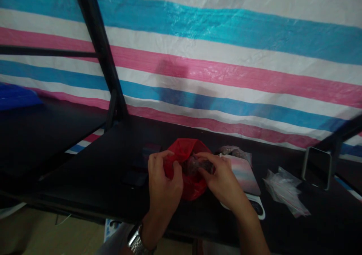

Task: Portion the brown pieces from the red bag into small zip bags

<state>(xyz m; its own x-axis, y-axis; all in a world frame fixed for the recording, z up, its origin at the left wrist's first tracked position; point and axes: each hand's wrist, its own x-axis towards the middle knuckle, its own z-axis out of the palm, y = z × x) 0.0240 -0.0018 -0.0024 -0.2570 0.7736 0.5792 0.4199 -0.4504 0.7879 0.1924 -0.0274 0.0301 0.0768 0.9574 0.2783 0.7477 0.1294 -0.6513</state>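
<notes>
Loosely round, crinkled red plastic bag point(193, 190)

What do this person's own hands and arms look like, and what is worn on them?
Both the left hand and the right hand are ungloved, with no rings visible. The left wrist wears a watch with a silver-coloured metal link band. The right forearm shows no sleeve or watch.

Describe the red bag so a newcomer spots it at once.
Below the striped sheet is a black table. There, between the left hand and right hand, is the red bag, mouth open. Bright red plastic sets it apart from the clear bags further right.
</notes>
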